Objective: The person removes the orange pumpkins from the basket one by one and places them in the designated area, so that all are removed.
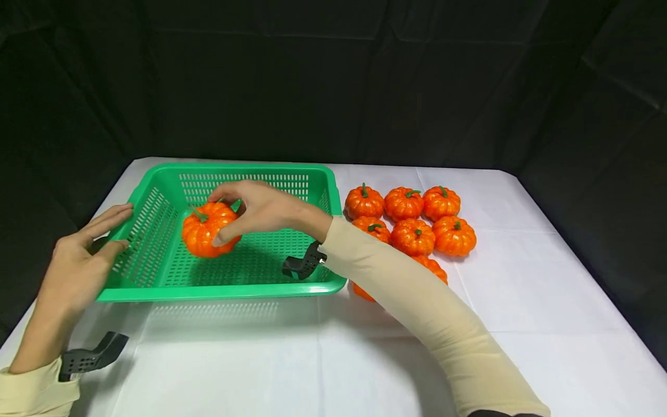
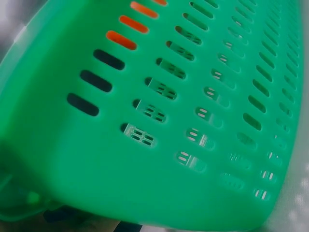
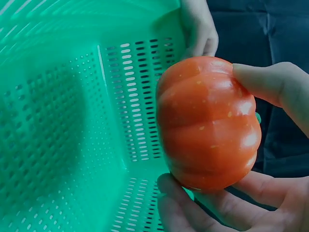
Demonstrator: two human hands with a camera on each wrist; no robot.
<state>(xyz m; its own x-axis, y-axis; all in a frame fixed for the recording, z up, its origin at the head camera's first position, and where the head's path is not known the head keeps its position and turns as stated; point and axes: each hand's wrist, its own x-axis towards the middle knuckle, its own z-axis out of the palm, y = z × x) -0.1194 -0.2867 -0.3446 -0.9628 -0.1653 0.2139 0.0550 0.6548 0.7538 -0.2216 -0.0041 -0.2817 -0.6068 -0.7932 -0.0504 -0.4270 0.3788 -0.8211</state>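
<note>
Head view is showing one pumpkin point(image 1: 209, 229) partly hidden behind the right hand point(image 1: 263, 209), whose fingers are curling round it from above and the side; the underside is not visible, so whether it is touching the floor of the green basket point(image 1: 156, 284) cannot be told. Left wrist view is filling almost wholly with the basket's slotted wall point(image 2: 159, 145), blurred, with orange glowing through two upper slots; the left hand itself is cut out of that view. Right wrist view is giving the pumpkin point(image 3: 207, 123) close, thumb and fingertips point(image 3: 174, 193) pinching it on opposite sides, stem out of sight. Stem in the head view is pointing up and slightly toward the left hand point(image 1: 78, 260); body squat, wider than tall. Surface: glossy orange, ribbed, pale flecks, green stem. Left hand is lying flat with straight fingers against the basket's outer left wall. Other pumpkins point(image 1: 411, 234) are sitting clustered on the white table point(image 1: 521, 301), beyond the right forearm, two half covered by the sleeve point(image 1: 417, 301).
</note>
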